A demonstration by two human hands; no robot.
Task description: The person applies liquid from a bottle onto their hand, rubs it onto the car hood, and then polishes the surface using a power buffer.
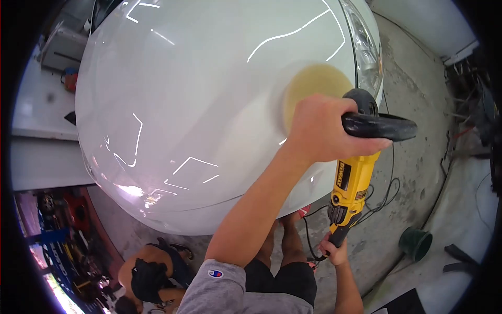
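My left hand is closed around the black loop handle at the head of a yellow and black polisher. Lower down, my right hand grips the tool's rear handle, with fingers wrapped round it. The polisher's round yellowish pad is at the white hood, close to the headlight; its lower part is hidden behind my left hand, and its contact with the paint cannot be made out. A dark cord runs near the rear handle.
Another person crouches at the lower left beside the car. Cable loops and a dark green bucket are on the concrete floor at the right. Shelves with assorted items stand at the lower left. A red item sits at the upper left.
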